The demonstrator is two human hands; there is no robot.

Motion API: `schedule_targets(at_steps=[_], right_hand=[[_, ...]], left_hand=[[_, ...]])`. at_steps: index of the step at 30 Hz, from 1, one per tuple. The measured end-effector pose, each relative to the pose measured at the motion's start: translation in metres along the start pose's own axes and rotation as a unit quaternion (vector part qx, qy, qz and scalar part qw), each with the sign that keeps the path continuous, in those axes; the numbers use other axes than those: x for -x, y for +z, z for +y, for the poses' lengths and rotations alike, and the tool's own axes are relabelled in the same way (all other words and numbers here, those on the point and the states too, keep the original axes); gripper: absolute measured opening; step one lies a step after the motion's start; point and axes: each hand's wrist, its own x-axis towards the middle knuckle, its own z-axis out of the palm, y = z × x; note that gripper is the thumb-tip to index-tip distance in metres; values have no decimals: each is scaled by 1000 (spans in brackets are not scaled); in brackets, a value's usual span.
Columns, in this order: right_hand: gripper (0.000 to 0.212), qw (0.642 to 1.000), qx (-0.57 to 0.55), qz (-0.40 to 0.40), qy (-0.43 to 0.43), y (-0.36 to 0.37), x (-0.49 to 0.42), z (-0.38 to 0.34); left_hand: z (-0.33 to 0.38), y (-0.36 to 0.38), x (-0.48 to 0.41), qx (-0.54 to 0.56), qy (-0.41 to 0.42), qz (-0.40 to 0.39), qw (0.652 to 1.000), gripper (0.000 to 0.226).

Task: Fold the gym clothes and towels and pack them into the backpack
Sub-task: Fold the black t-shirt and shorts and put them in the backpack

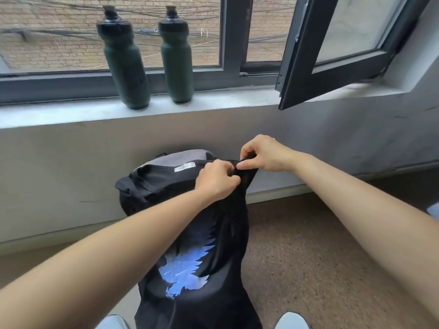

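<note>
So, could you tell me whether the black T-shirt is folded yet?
Not folded: the black T-shirt hangs loose, its top pinched by the left hand and right hand.

We pinch the top edge of the black T-shirt (190, 264) with our left grip (217, 180) and right grip (263, 154) close together, blue wing print facing us. The grey backpack (183, 155) sits just behind it; two green bottles (126, 60) stand upright on the windowsill (71, 112)

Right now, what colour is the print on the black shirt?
The print is blue, paling toward white; the head view shows it.
</note>
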Motion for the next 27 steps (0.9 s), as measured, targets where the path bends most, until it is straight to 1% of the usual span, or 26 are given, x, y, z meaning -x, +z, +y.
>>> schedule_targets(at_steps=[3,5,7,9,10,12,14,17,20,23,25,27], right_hand=[[21,1000,-6,-28,2,1,0,3],[19,998,24,-49,2,1,0,2],[18,996,76,-57,5,2,-1,3],[18,990,127,-49,20,5,-3,4],[20,987,151,-39,32,7,-4,5],[22,985,162,-12,52,9,-5,5],[19,989,128,17,69,8,-6,6],[22,991,67,48,101,6,-7,8],[28,992,-9,69,110,6,-9,12],[46,993,-43,72,87,5,-8,12],[55,993,-47,77,76,2,-7,10],[59,994,-28,84,67,2,-8,8]], left_hand=[[-17,-15,3,-70,4,-49,996,24],[-29,-23,5,-125,26,-68,989,30],[-41,-29,7,-155,54,-86,983,33],[-51,-35,8,-170,85,-91,977,23],[-55,-36,8,-167,101,-74,978,20],[-59,-36,9,-134,116,-16,984,22],[-61,-35,10,-77,98,20,992,25],[-62,-31,10,23,48,17,998,24],[-55,-23,11,76,18,20,997,22],[-37,-12,11,122,11,10,992,41],[-23,-4,11,127,12,0,992,57],[-11,5,11,111,-2,-10,994,73]])
